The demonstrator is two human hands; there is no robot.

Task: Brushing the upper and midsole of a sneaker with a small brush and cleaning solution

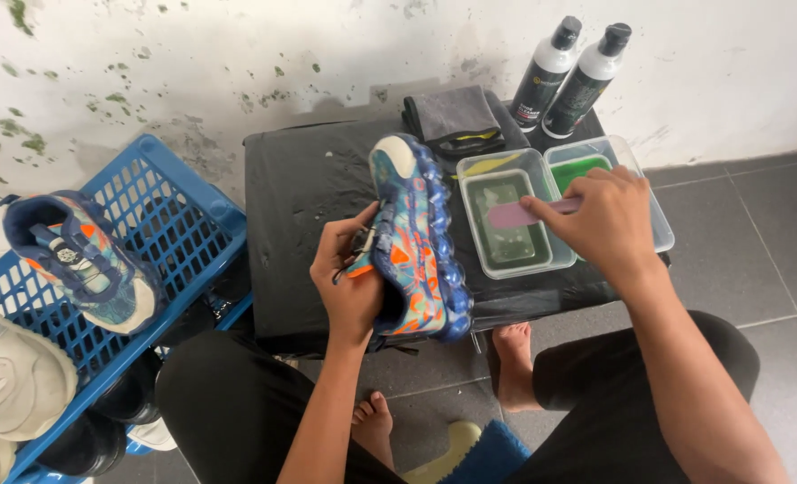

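My left hand (349, 273) grips a colourful blue, teal and orange sneaker (413, 237) by its upper, holding it on its side over a black surface (300, 188). A purple brush (519, 213) is in my right hand (604, 220), its head reaching over a clear plastic tub of cloudy liquid (506, 224). A second clear tub (609, 166) with something green in it stands just behind my right hand.
The matching sneaker (80, 260) lies in a blue plastic crate (161, 229) at the left, beside a beige shoe (13, 376). Two black-and-white bottles (573, 76) and a folded grey cloth (456, 116) stand at the back by the stained white wall. Grey floor tiles lie to the right.
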